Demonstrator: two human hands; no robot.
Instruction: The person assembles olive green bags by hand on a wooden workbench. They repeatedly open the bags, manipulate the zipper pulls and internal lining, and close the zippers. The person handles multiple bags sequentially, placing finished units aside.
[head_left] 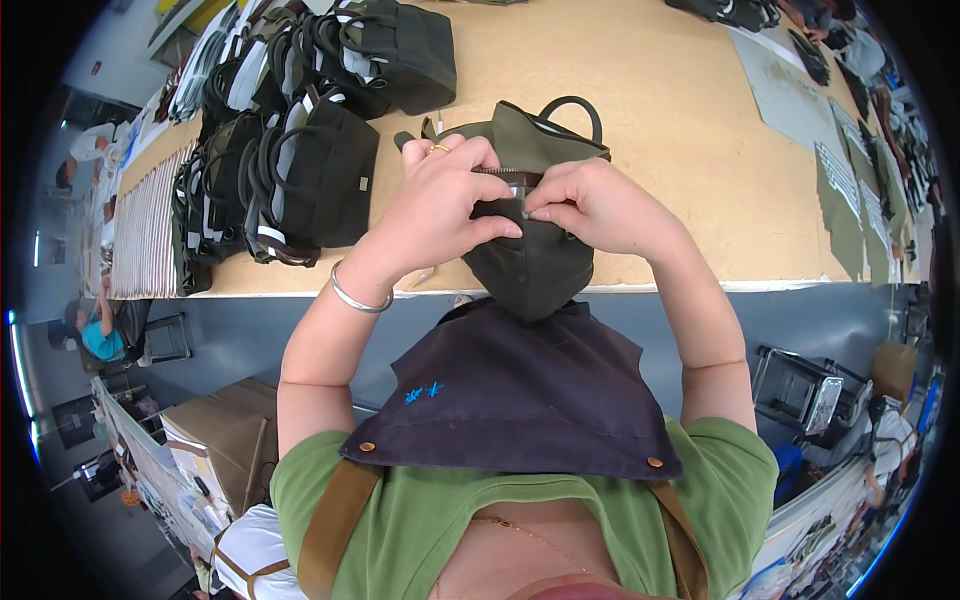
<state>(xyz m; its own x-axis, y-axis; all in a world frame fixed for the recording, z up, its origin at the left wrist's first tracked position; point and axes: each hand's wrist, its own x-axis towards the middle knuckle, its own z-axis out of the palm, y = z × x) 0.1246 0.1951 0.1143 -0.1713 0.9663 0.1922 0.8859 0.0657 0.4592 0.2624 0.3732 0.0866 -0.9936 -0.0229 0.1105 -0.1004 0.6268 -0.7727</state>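
Closest to the lens hangs a dark navy apron (520, 400) with tan straps, worn over a green shirt, and above it both forearms rise toward the near edge of a long wooden worktable (660, 110). An olive green bag (535, 255) sits right at that near edge, partly hanging over it toward the person, which brings its top opening close enough for fine finger work. The left hand (440, 200), with a ring on one finger and a silver bangle (355, 297) at the wrist, is closed on the bag's upper edge beside the zipper (505, 176), apparently steadying the cloth. The right hand (600, 208) pinches at the zipper area with thumb and fingertips pressed together; whether it grips the slider or only the fabric cannot be told. The two hands nearly touch over the opening. A dark carry handle (575, 108) arches behind the hands.

Toward the far left corner of the table stand rows of finished dark bags (315, 170) with looped handles, packed side by side, seemingly as a set-aside batch. Along the right edge lie flat cut pieces of green and grey fabric (845, 190). Below the table edge to the left are cardboard boxes (235, 430), and another person in a teal top (100, 335) sits off to the left.
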